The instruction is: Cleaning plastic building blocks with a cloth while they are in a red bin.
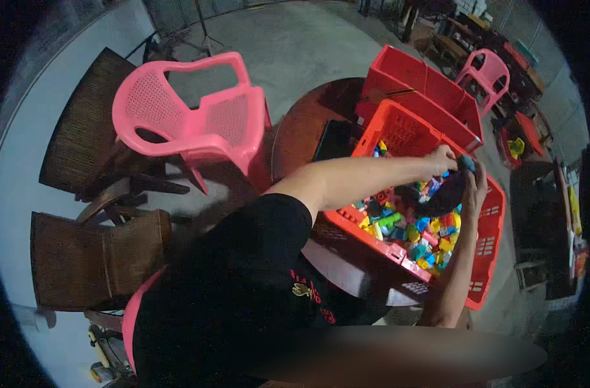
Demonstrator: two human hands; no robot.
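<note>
Both my hands are over an orange-red plastic crate holding many small, brightly coloured plastic toy blocks. My left hand reaches across the crate, its fingers closed; what they pinch, if anything, I cannot make out. Close beside it, my right hand is curled around a small teal toy piece. The left fingertips are near this piece, and whether they touch it is unclear. Below the hands, a dark patch covers some blocks; its kind cannot be told.
The crate stands on a round brown table, with a dark flat object beside it. Behind is a red bin. A pink plastic chair stands left, near brown wooden chairs. Another pink chair is far right.
</note>
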